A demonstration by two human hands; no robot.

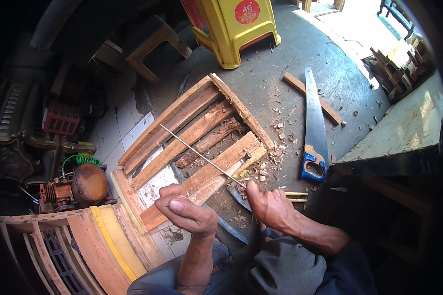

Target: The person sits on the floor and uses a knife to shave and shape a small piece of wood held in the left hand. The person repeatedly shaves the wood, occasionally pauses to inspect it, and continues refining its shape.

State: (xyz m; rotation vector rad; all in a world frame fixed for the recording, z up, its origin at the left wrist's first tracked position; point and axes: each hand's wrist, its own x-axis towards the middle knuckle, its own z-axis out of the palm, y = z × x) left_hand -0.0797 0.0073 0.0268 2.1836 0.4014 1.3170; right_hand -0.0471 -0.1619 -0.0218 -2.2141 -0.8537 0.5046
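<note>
My right hand (270,209) is closed round the near end of a long thin metal rod (197,152), which slants up and left over a wooden frame (192,132). My left hand (189,211) is held up beside the frame's near side, its fingers curled into a fist; whatever lies inside is hidden. Several rough slats and a carved wooden piece (212,141) run between the frame's end boards. A tool with a small dark head (245,157) lies at the frame's near right corner, partly crossed by the rod.
A blue-handled handsaw (315,132) and a wood strip (312,98) lie on the floor at right among shavings. A yellow plastic stool (236,29) stands beyond. An air compressor (86,183) is at left, above another slatted wooden frame (91,246). A board-topped bench (403,130) bounds the right.
</note>
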